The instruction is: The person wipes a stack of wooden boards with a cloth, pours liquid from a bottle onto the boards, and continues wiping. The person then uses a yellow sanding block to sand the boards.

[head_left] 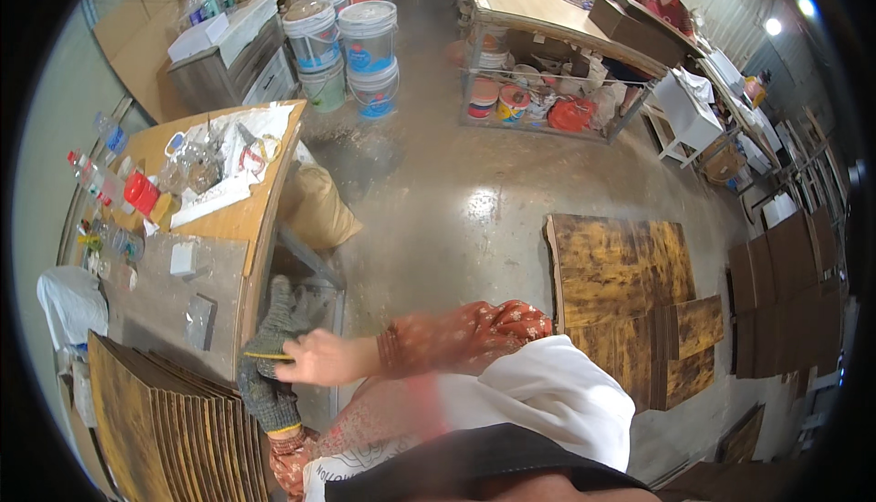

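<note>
My left hand (pixel 265 397) wears a grey knit work glove with a yellow cuff at the wrist. A second grey work glove (pixel 276 315) is beside it, its yellow-edged cuff toward my right hand and its fingers pointing away. My left hand's fingers are closed against this loose glove; the two grey knits partly blend together. My bare right hand (pixel 321 357) reaches across to the left, fingers pinched on the loose glove's cuff. Both hands are next to the right edge of the wooden workbench (pixel 260 219), above stacked brown-stained boards (pixel 173 411).
Bottles, a red-labelled jar (pixel 140 193) and papers lie on the bench. Stained panels (pixel 620 269) are stacked on the floor at right. White buckets (pixel 368 36) stand at the back left. A person (pixel 671 9) is behind the far table (pixel 538 0). A tan sack (pixel 319 208) leans by the bench.
</note>
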{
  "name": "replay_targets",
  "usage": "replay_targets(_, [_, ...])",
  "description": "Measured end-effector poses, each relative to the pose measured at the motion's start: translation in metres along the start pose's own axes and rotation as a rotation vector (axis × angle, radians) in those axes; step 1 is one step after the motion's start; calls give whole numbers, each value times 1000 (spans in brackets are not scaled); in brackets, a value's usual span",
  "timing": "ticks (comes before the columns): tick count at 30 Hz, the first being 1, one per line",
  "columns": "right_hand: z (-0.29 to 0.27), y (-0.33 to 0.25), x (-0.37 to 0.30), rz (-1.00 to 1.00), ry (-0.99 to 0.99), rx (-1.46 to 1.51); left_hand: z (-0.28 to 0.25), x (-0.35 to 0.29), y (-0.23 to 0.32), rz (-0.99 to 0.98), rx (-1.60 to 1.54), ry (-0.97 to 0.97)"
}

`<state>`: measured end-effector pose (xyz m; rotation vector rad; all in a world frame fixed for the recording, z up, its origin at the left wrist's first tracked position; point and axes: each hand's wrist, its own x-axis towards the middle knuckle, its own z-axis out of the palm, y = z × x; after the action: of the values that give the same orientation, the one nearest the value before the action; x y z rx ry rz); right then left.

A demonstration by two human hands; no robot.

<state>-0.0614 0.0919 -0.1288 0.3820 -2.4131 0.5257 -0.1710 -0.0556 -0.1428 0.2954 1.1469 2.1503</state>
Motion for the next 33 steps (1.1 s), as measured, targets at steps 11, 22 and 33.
replay_targets(11, [63,38,3,1220,27,1799,27,-12,-18,503,1292,17])
replay_targets(22, [61,36,1,267,-80,1051,26,16,-54,959,-331,254])
replay_targets(33, [46,-8,59,786,-117,1810,45,-32,8,381,734,345])
